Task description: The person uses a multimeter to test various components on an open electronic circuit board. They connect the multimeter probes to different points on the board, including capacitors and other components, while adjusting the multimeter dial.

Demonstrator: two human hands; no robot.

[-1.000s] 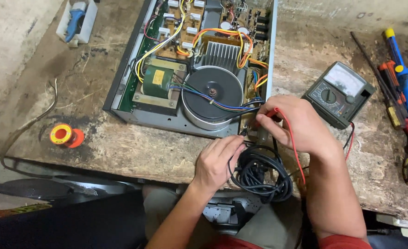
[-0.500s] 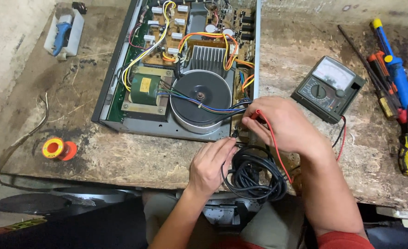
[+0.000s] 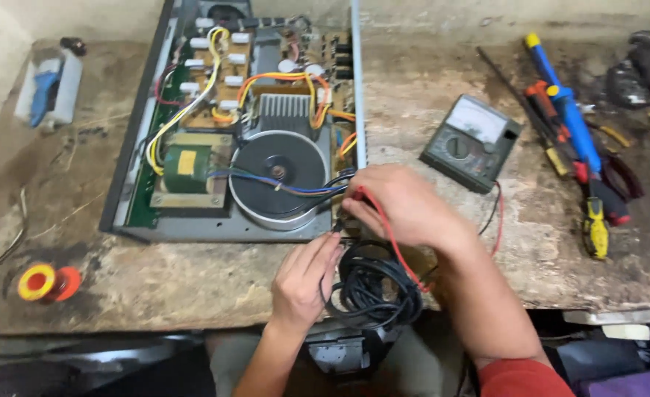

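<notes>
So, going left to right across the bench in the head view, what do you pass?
Blue-and-white tool → yellow-and-red spool → open electronics chassis → left hand → right hand → analog multimeter → screwdrivers and pliers.

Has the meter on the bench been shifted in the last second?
No. The meter keeps the same spot beside the open chassis and the screwdrivers; only the camera's view moved. Neither hand touches it.
</notes>
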